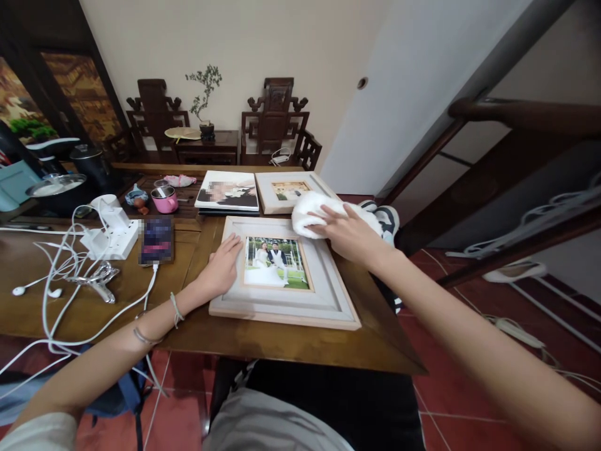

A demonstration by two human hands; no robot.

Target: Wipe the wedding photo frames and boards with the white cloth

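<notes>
A pale wooden picture frame (328,294) with a wedding photo lies flat on the wooden table (263,341) in front of me. My left hand (220,270) rests flat on the frame's left side, fingers stretched out, holding nothing. My right hand (350,235) presses a white cloth (310,213) onto the frame's upper right corner, fingers laid over the cloth.
A second frame (275,194) and a photo book (228,191) lie behind it. At left are a phone (156,241), a white power strip (110,241), tangled white cables (56,294), a metal clip (96,279) and a pink cup (165,200). Carved chairs stand at the back; a stair rail rises at right.
</notes>
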